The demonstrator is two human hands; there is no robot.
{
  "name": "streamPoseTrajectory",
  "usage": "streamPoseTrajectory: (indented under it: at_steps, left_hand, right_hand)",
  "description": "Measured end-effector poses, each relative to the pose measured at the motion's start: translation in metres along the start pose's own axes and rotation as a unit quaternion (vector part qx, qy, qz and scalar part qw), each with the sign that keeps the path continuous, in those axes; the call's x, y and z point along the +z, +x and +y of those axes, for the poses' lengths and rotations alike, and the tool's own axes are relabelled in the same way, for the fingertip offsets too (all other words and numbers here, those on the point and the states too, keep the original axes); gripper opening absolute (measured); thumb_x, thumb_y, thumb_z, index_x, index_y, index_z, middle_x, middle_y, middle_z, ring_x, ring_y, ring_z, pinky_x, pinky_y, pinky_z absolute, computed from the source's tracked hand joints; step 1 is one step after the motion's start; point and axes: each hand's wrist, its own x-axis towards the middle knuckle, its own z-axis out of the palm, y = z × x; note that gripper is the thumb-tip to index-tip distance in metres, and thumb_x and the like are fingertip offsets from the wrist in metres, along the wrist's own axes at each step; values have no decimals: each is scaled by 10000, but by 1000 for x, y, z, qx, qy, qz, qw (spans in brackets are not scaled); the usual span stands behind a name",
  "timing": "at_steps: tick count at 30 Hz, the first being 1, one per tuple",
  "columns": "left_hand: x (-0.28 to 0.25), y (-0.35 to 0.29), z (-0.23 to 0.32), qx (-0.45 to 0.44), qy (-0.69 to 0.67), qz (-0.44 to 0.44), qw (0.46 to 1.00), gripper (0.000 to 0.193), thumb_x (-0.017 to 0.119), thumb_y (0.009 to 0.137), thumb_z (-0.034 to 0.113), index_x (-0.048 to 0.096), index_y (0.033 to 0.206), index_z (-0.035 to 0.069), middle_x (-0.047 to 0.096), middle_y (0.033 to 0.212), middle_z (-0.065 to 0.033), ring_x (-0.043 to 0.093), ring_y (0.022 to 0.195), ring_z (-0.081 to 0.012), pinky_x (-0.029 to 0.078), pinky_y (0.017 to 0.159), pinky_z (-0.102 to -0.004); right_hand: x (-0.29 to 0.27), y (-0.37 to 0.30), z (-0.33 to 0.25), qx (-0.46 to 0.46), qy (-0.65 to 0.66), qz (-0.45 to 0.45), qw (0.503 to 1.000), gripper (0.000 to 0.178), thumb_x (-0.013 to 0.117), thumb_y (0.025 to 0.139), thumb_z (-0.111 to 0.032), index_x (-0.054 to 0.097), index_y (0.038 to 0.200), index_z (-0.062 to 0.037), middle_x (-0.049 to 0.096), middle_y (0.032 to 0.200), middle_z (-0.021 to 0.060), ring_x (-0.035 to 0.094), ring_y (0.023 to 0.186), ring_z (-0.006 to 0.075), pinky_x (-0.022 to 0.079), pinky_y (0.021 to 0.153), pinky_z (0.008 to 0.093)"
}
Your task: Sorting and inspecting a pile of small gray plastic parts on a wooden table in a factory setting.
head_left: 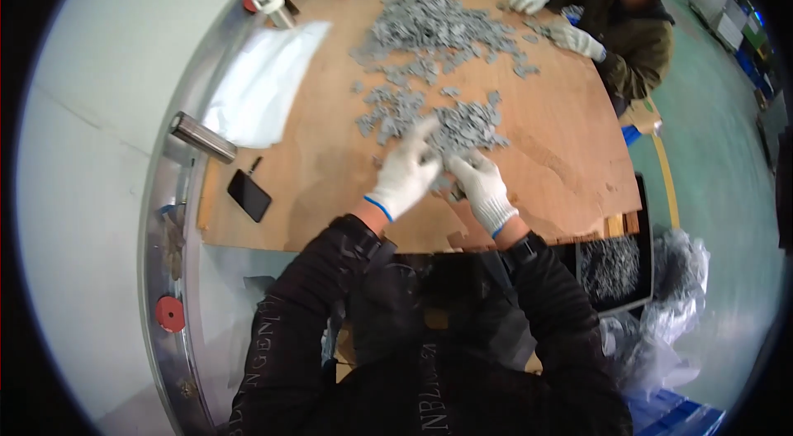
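A wooden tabletop (322, 155) carries many small, flat grey pieces whose exact kind is too small to tell. Just beyond my hands is a small heap of grey pieces (469, 124), with a looser group of them to its left. My left hand (405, 176), in a white glove with a blue cuff edge, reaches to the heap with its fingers apart and slightly blurred. Beside it my right hand (483, 190), gloved the same way, has its fingers curled together at the heap's near edge. Something small and dark shows under its palm, mostly hidden.
Farther back lies a larger heap of grey pieces (438, 23). Two other people work at the far side, one in white gloves (578, 41). On the left are a phone (249, 195), a steel flask (202, 137) and a white sheet (264, 89). A black bin (611, 271) stands lower right.
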Motion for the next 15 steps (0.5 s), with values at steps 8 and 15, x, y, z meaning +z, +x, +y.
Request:
streamPoseTrajectory:
  at_steps: [8,15]
  left_hand:
    - [-14,-15,10,-44,85,-157,983,399,681,1021,225,644,1375,44,748,1258,-228,712,1196,-412,560,990,-502]
    - [-16,4,13,-100,188,-213,954,322,615,1041,265,683,1255,34,752,1162,-245,729,1108,-417,564,959,-511]
  right_hand:
    - [-6,-1,34,-160,-330,29,930,206,710,1031,-265,738,1087,-68,756,855,147,768,845,290,581,728,430]
    - [1,6,21,-253,-516,19,818,249,702,999,-327,745,1096,-102,777,963,179,740,936,427,581,806,543]
